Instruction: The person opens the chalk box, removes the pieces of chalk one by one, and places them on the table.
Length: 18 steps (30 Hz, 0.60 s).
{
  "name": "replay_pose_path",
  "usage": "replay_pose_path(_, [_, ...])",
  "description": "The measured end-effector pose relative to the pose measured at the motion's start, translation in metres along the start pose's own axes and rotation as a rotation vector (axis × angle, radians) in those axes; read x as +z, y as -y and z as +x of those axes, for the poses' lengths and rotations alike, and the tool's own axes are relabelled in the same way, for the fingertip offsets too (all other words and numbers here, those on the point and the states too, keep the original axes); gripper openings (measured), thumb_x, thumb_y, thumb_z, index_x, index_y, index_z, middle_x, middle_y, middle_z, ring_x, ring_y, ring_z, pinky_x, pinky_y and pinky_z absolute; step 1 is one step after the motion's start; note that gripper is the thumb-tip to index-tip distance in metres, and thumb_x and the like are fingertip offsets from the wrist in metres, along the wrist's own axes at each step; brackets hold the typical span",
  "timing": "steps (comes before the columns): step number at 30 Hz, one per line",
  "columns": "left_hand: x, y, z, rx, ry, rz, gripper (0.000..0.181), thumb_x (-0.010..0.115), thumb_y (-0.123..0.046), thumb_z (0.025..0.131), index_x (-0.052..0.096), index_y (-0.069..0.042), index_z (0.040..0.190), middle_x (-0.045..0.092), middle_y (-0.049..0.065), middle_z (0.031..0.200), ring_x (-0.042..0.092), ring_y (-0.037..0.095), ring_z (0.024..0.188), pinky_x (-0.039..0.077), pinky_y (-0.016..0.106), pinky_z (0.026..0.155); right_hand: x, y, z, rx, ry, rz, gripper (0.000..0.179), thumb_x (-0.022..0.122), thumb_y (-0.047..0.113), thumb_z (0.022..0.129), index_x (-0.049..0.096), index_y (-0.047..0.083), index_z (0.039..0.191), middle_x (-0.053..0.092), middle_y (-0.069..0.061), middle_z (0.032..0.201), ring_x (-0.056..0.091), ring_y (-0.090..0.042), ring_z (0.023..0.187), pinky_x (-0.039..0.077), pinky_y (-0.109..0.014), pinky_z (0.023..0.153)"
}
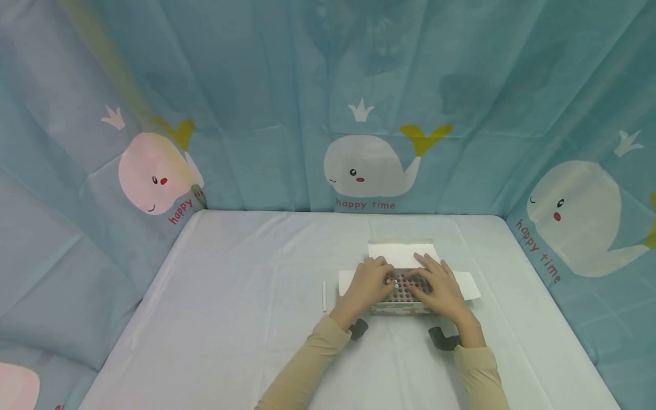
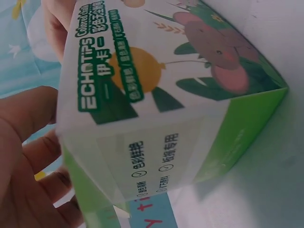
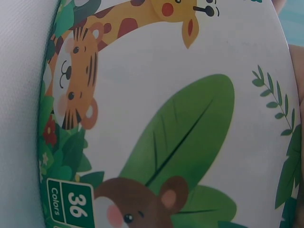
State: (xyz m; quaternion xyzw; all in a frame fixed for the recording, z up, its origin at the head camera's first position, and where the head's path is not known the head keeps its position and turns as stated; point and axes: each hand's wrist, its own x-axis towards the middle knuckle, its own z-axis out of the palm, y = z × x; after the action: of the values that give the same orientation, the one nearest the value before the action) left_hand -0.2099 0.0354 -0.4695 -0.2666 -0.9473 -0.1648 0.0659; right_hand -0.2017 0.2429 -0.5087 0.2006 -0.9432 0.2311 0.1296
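A printed chalk box [image 1: 402, 309] stands with its flaps folded out, and a dark tray [image 1: 403, 295] full of round holes shows inside. Over the tray's left part, my left hand [image 1: 365, 282] bends its fingers and appears to pinch a small pale piece of chalk [image 1: 389, 281]. Beside it is a whitish-teal chalk tip [image 1: 396, 285]. My right hand [image 1: 442, 287] lies over the tray's right side with fingers spread; its fingertips are partly hidden. Close up, the left wrist view shows the box's lettered side [image 2: 156, 156] with my left hand [image 2: 28, 137] behind it. Animal pictures cover the box front [image 3: 156, 109].
A slim white stick [image 1: 324, 296] lies left of the box on the white tablecloth [image 1: 220, 307]. White flaps [image 1: 400, 250] stick out at the back and sides. Blue curtains with whales [image 1: 366, 165] surround the table on its far, left and right sides.
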Motion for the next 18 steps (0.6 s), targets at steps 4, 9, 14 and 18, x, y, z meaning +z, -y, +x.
replay_pose_path(4, [-0.0021,-0.001,0.0,-0.021,0.024,-0.009,0.015,0.062,-0.029,0.085,0.07,-0.023,0.096,0.056,-0.007,0.089,0.043,0.007,0.072,0.038,0.019,0.065,-0.0004,0.0004,-0.0001,0.002,0.002,-0.005,0.019,0.069,0.038,0.081,0.065,0.026,0.095,0.041,-0.013,0.142,0.029,-0.039,0.134,0.009,-0.058,0.109])
replay_pose_path(9, [-0.004,-0.0006,0.002,-0.041,0.048,-0.023,0.016,0.062,-0.031,0.085,0.07,-0.022,0.095,0.054,-0.006,0.092,0.043,0.008,0.075,0.038,0.019,0.065,-0.0012,0.0016,0.0002,0.009,-0.003,-0.002,0.02,0.07,0.038,0.08,0.065,0.025,0.095,0.041,-0.013,0.142,0.028,-0.039,0.134,0.008,-0.057,0.11])
replay_pose_path(14, [-0.0044,0.0007,0.0032,-0.051,0.066,-0.074,0.014,0.064,-0.031,0.085,0.071,-0.022,0.094,0.053,-0.007,0.093,0.041,0.008,0.076,0.036,0.017,0.064,-0.0009,0.0012,0.0003,0.005,0.006,-0.003,0.02,0.069,0.039,0.081,0.065,0.026,0.096,0.041,-0.013,0.143,0.028,-0.04,0.134,0.009,-0.058,0.109])
replay_pose_path(18, [-0.0045,0.0011,0.0028,-0.042,0.051,-0.084,0.013,0.064,-0.031,0.086,0.071,-0.022,0.092,0.055,-0.006,0.093,0.042,0.007,0.076,0.037,0.016,0.064,-0.0017,0.0008,0.0001,0.006,0.013,-0.005,0.02,0.069,0.039,0.081,0.064,0.026,0.096,0.04,-0.013,0.143,0.028,-0.04,0.134,0.009,-0.058,0.109])
